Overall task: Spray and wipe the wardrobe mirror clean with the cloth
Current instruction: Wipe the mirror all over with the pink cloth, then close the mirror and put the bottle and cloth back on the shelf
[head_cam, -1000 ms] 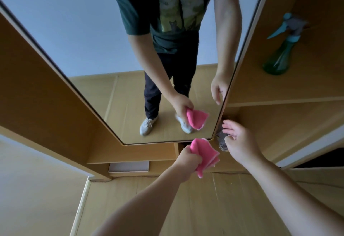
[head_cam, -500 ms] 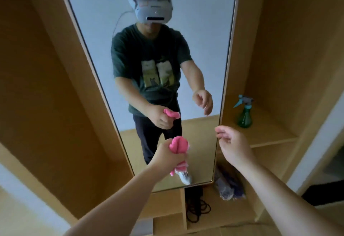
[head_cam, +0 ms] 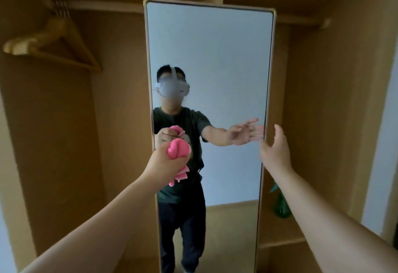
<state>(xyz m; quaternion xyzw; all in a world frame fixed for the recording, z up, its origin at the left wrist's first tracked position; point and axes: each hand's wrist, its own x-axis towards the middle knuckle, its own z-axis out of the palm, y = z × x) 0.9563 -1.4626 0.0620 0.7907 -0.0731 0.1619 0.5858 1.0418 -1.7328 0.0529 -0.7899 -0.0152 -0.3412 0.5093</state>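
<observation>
A tall wardrobe mirror in a thin wooden frame stands upright in the middle of the view. My left hand is closed around a bunched pink cloth, held in front of the mirror's left edge at mid height. My right hand is open with fingers spread, at the mirror's right edge; whether it touches the frame is unclear. A green spray bottle stands on a shelf to the right, partly hidden behind my right forearm. The mirror reflects a person holding the cloth.
Wooden wardrobe panels surround the mirror. A wooden hanger hangs from a rail at the upper left. A wooden shelf lies at the lower right beside the mirror, with a white wall edge at the far right.
The view has tilted up from the mirror's bottom to its full height. Both hands rose along the mirror. My right hand opened wider at the right edge.
</observation>
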